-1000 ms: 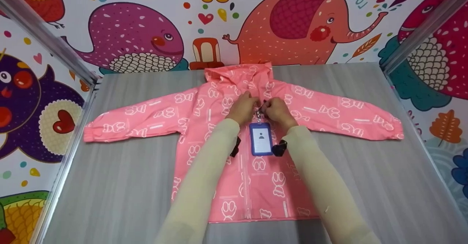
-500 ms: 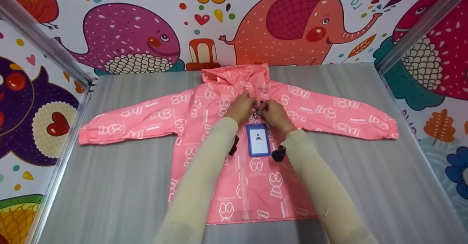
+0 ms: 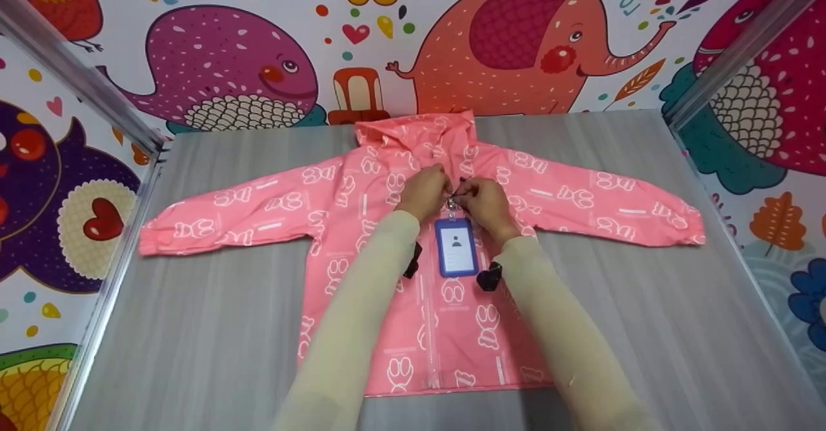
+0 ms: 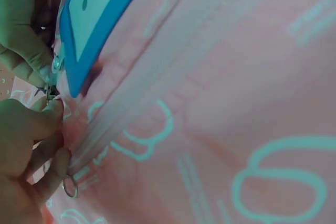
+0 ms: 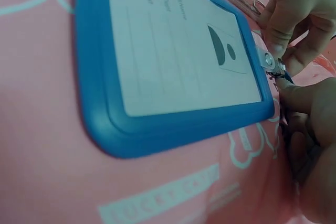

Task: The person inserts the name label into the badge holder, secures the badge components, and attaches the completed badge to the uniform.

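A pink jacket [image 3: 361, 237] with white line prints lies spread flat, sleeves out to both sides. On its upper front, by the zipper, rests a blue-framed badge holder [image 3: 457, 273] with a white card and a metal clip [image 5: 270, 60] at its top. My right hand [image 3: 487, 204] pinches the clip between thumb and fingers. Close on the other side, my left hand [image 3: 424, 192] pinches jacket cloth beside the clip; its fingertips nearly meet the right hand's. In the left wrist view a small zipper ring [image 4: 70, 186] hangs by the left fingers. Where clip and cloth meet is partly hidden.
The jacket lies on a grey wood-grain table [image 3: 213, 328]. Behind it rises a wall [image 3: 361, 5] printed with cartoon animals, and metal posts [image 3: 735, 57] stand at the back corners. The hood [image 3: 413, 131] reaches the table's back edge.
The head view has shifted slightly, moving the scene a little left. Both hands stay at the clip by the zipper, with only small shifts of the right hand and wrist.
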`<state>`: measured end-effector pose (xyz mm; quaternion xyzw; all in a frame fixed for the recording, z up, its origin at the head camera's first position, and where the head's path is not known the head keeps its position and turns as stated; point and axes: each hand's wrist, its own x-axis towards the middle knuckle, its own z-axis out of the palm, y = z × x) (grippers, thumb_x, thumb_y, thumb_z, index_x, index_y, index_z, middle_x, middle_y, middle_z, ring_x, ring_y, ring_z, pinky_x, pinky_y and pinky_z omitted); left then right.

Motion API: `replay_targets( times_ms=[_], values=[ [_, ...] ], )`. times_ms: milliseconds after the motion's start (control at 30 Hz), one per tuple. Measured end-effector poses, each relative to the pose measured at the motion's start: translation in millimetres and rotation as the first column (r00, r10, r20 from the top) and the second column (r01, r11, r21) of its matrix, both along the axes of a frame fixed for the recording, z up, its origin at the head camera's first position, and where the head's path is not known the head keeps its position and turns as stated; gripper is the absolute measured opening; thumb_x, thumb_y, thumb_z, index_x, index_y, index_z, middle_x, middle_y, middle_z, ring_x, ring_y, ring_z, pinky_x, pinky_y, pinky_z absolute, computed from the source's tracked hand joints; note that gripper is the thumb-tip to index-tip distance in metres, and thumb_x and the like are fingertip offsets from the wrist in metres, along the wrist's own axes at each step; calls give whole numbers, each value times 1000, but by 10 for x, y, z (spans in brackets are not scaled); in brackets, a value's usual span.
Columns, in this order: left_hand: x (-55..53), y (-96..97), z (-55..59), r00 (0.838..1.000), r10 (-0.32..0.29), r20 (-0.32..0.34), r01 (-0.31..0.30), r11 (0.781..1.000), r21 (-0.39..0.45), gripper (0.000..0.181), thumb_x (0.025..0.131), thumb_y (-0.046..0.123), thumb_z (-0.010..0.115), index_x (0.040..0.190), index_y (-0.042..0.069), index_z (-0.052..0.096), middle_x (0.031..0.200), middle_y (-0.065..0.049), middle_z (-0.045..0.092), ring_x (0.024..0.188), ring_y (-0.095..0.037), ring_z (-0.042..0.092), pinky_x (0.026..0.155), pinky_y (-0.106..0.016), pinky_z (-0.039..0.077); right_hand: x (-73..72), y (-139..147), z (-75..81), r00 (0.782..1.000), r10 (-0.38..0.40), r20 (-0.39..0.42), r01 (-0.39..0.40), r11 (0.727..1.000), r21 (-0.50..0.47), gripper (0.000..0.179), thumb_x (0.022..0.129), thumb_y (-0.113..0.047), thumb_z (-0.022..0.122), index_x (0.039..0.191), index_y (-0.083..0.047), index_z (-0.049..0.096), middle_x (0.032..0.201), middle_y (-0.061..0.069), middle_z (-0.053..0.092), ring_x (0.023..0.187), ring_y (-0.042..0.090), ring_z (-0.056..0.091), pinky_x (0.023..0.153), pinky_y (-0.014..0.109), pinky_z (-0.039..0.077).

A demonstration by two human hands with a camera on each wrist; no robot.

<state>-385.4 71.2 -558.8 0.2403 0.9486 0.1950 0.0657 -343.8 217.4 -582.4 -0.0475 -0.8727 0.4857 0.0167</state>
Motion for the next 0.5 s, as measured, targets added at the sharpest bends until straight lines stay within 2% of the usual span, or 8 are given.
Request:
replay_targets(
  times_ms=[200, 500],
  values=[
    [12, 10, 3, 999, -22, -36, 22, 1000, -3, 18, 89, 1, 60, 94, 8, 76, 106, -6, 67, 97, -25, 67, 87, -37, 56, -4, -7, -12, 999, -25, -37, 25, 1000, -15, 11, 84, 5, 65, 86, 1, 75, 86, 16, 71, 75, 17, 59, 65, 21, 45],
    [8, -8, 11, 1000, 21, 3, -21, 999, 46, 14, 88, 3, 62, 91, 8, 74, 100, -5, 69, 93, -24, 67, 86, -36, 56, -8, -24, -17, 999, -32, -30, 32, 999, -25, 9, 83, 4, 66, 86, 1, 75, 85, 16, 71, 71, 14, 57, 62, 19, 45]
  ],
)
